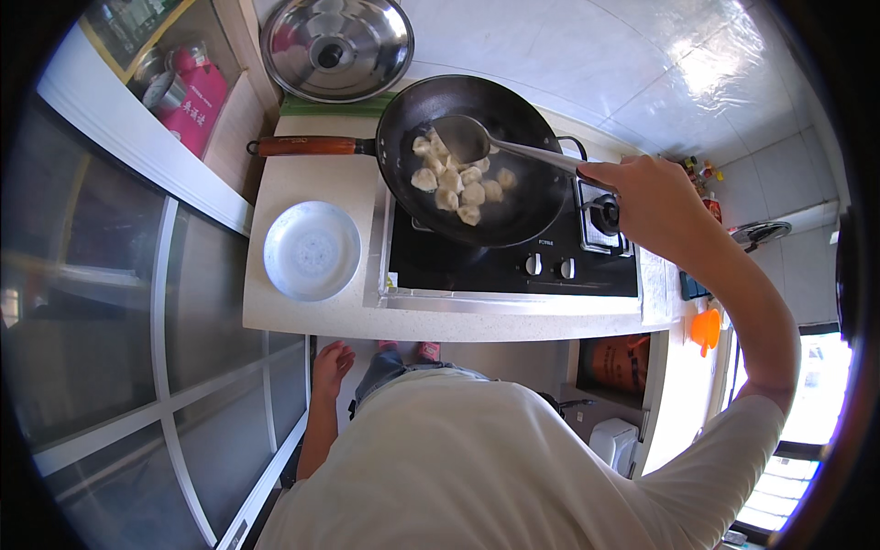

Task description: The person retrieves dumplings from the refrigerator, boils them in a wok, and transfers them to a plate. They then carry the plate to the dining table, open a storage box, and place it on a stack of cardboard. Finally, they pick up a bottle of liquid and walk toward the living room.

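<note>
My right hand is closed round the long handle of a metal ladle. Its bowl dips into a dark wok and touches several pale dumplings clustered inside. The wok rests on a black gas stove, its wooden handle pointing left and a small loop handle on the right. Down by my side, in front of the counter, hangs my left hand. Its fingers are loosely bent and apart, with nothing visible in them.
A white shallow bowl stands on the counter left of the stove. Behind the wok, a shiny lid leans on the tiled wall. Glass-panelled doors line the left. An orange scoop-like container is at the right.
</note>
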`<state>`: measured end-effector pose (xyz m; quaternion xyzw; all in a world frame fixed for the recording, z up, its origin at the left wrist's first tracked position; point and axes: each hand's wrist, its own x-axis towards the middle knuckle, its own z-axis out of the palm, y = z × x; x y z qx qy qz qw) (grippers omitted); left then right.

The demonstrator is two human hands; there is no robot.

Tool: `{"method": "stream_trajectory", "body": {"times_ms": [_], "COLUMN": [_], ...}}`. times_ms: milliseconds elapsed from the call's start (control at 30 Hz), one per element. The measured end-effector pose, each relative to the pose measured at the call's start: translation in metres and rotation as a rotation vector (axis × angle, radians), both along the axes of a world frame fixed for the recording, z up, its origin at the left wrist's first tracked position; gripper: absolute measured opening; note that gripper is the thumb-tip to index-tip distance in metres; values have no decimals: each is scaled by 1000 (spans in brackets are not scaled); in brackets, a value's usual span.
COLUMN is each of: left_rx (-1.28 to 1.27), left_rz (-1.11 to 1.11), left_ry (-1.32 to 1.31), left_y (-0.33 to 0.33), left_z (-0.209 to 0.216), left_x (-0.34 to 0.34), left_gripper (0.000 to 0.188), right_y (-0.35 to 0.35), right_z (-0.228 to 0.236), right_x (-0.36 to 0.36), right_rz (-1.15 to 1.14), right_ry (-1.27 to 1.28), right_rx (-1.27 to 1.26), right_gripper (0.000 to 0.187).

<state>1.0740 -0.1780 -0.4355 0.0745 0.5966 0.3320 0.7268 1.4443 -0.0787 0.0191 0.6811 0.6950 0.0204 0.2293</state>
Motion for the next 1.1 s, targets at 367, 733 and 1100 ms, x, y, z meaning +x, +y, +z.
{"method": "stream_trajectory", "body": {"times_ms": [367, 733, 1100], "left_rx": [14, -11, -269], "left_rz": [-4, -65, -173], "left_ry": [-5, 43, 180], "left_y": [3, 9, -35], "left_z": [9, 10, -75], "left_x": [1, 7, -33], "left_gripper": [21, 24, 29], "right_y": [35, 45, -32], "right_z": [14, 27, -86], "right_x": [46, 119, 128], "right_rz": [-227, -826, -904], "right_ry": [45, 636, 1333], "right_rx": [-21, -479, -588], "right_gripper": [45, 52, 60]}}
